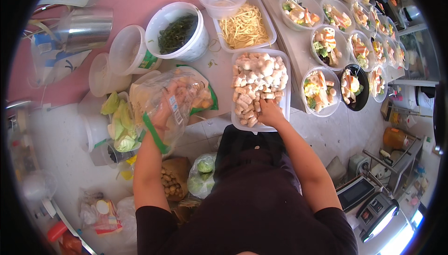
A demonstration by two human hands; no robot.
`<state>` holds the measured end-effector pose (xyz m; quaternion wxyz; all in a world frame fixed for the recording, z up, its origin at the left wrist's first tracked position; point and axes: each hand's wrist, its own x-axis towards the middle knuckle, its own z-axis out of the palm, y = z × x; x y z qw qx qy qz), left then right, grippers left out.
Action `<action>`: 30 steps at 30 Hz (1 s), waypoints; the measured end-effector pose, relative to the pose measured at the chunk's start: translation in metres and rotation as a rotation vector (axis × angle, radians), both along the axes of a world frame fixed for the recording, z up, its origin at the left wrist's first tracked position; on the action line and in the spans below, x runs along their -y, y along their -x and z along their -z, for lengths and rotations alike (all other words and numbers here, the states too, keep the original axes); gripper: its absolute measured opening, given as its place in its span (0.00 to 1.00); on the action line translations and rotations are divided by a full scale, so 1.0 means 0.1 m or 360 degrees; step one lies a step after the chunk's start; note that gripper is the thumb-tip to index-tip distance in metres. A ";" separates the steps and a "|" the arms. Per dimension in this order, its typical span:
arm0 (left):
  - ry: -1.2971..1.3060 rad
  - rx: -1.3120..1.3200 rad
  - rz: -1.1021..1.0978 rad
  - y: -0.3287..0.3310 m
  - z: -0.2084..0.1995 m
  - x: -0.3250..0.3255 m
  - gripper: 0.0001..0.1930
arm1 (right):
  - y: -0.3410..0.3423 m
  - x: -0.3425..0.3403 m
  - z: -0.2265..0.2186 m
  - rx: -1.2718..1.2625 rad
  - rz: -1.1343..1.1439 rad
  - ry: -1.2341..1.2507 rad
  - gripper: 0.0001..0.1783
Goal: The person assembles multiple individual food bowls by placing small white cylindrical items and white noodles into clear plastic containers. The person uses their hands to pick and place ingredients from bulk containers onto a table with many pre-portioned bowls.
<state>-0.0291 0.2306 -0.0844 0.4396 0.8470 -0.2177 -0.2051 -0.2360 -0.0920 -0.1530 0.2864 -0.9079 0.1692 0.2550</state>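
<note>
My left hand [163, 110] is inside a clear plastic bag [184, 91] with green edges, seen blurrily through the film; its fingers are too obscured to read. Pale orange food pieces show at the bag's right end. My right hand [271, 114] reaches into a white rectangular tub [285, 75], its fingers apart and touching short pinkish-beige pieces [245, 105]. Paler, rounded lumps [262, 68] are heaped over the tub's far part.
Beyond stand a white bucket of dark green strips [200, 38] and a tray of yellow strips [273, 35]. Filled clear bowls [343, 94] crowd the right. Stacked empty tubs [100, 75] and cabbage leaves [122, 123] are left. Below lie a bag of greens [198, 186] and a sack [179, 168].
</note>
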 end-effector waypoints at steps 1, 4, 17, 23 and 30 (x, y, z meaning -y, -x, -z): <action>0.0021 -0.0034 -0.0030 0.00 -0.03 -0.01 0.15 | 0.01 0.05 0.01 0.0000 0.0034 -0.0119 0.26; 0.0097 -0.0173 -0.0161 0.02 -0.12 -0.05 0.14 | 0.06 0.12 0.02 0.0140 0.0087 -0.0266 0.21; 0.0801 -0.1001 -0.0898 0.18 -0.46 -0.27 0.13 | 0.30 0.38 -0.59 0.0470 0.1495 -0.2193 0.07; 0.0838 -0.0921 -0.0876 0.26 -0.64 -0.24 0.11 | 0.29 0.47 -0.21 0.0113 0.0986 -0.1558 0.11; 0.1065 -0.0907 -0.1235 0.42 -0.98 -0.25 0.15 | 0.02 0.15 -0.27 0.0598 -0.0316 0.0618 0.08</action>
